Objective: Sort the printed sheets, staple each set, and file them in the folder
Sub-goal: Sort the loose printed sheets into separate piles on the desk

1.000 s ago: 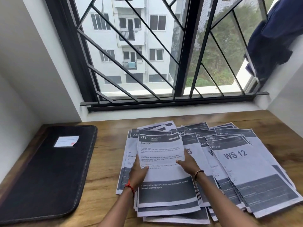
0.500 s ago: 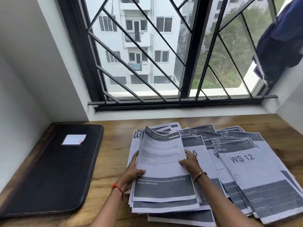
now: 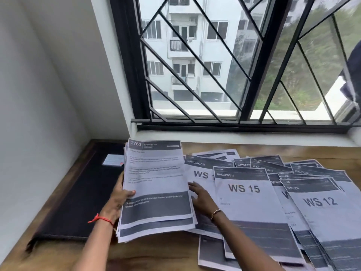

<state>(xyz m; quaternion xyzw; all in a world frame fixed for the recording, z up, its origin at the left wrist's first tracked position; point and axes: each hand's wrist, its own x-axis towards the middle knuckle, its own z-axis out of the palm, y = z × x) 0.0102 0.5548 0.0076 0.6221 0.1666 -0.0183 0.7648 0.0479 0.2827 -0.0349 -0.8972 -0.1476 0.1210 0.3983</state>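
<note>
My left hand (image 3: 119, 198) grips a stack of printed sheets (image 3: 156, 188) by its left edge, thumb on top; the top page is headed "2763 Living Room". The stack is lifted and tilted above the wooden table (image 3: 175, 257). My right hand (image 3: 201, 196) lies open just right of the stack, fingers spread over the sheets below, near the stack's right edge. Spread over the table to the right are more printed sheets, among them "WS 15" (image 3: 246, 192) and "WS 12" (image 3: 320, 204). A black folder (image 3: 78, 202) with a small white label lies flat at the left, partly hidden by the stack.
A white wall runs along the left, close to the folder. A barred window with a white sill (image 3: 244, 136) stands behind the table. A dark cloth (image 3: 353, 75) hangs at the far right. Bare wood shows along the near edge.
The left hand has lifted the stack and carried it left, over the folder's edge. The right hand has let go of it and now lies on the sheets beneath, uncovering "WS 15".
</note>
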